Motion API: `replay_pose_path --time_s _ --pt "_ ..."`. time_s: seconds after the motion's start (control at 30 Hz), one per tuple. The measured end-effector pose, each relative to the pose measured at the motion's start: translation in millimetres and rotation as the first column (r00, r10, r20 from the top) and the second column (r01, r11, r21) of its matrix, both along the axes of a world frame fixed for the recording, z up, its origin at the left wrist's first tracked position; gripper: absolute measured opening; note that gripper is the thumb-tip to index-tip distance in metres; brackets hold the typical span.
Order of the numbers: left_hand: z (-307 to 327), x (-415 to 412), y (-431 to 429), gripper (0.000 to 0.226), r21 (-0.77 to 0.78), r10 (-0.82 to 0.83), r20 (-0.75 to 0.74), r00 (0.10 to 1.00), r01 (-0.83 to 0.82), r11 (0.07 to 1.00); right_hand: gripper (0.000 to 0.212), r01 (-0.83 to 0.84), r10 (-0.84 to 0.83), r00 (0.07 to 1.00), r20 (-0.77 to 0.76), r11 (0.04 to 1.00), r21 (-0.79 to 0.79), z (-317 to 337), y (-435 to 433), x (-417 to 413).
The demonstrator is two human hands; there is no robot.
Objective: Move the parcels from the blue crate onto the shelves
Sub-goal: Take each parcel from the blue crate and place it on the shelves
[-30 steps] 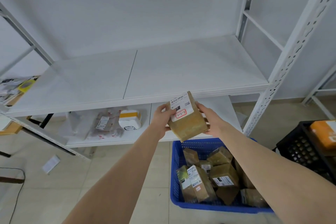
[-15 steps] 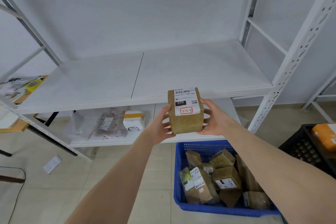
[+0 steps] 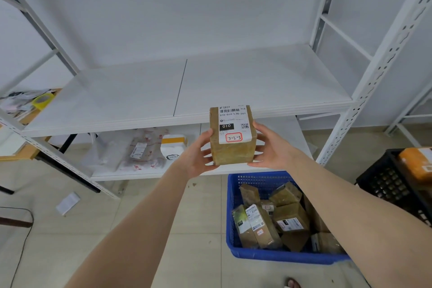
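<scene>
A brown cardboard parcel (image 3: 231,149) with a white label marked "3-2-3" is held upright in the air in front of the white shelf (image 3: 140,100). My left hand (image 3: 198,154) grips its left side and my right hand (image 3: 271,147) grips its right side. The parcel hangs just before the shelf's front edge, above the blue crate (image 3: 233,213) on the floor. Several more brown parcels (image 3: 289,222) lie in the crate.
The lower shelf (image 3: 287,128) carries plastic-wrapped packages (image 3: 140,152) and a white and yellow box (image 3: 174,147). A black crate (image 3: 388,189) with an orange parcel (image 3: 416,163) stands at right. A slip of paper (image 3: 67,203) and a cable (image 3: 21,241) lie on the floor.
Both hands have turned the parcel from tilted to upright and lifted it slightly towards the shelf's front edge. The label now faces me squarely.
</scene>
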State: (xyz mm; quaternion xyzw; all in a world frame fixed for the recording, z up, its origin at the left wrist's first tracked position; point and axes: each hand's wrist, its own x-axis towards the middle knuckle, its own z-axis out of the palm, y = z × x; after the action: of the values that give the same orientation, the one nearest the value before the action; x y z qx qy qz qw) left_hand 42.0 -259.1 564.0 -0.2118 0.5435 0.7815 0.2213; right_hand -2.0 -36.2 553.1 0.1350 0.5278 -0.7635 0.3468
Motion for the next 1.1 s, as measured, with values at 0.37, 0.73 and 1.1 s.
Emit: replay_pose_path --time_s 0.37,0.73,1.1 --pt "-4 5 -1 0.035 -0.04 -0.009 -0.001 1.0 0.009 0.999 0.047 -0.014 0.014 1.0 -0.002 1.0 -0.025 -13 1 6" --pt "11 13 8 0.061 -0.074 0.049 -0.019 0.999 -0.05 0.996 0.057 -0.055 0.054 0.998 -0.024 0.996 -0.071 -7 5 2" --pt "28 1 -34 0.067 -0.106 0.059 -0.06 0.996 -0.065 0.992 0.061 -0.066 0.063 0.997 -0.045 0.994 -0.087 12 -36 -15"
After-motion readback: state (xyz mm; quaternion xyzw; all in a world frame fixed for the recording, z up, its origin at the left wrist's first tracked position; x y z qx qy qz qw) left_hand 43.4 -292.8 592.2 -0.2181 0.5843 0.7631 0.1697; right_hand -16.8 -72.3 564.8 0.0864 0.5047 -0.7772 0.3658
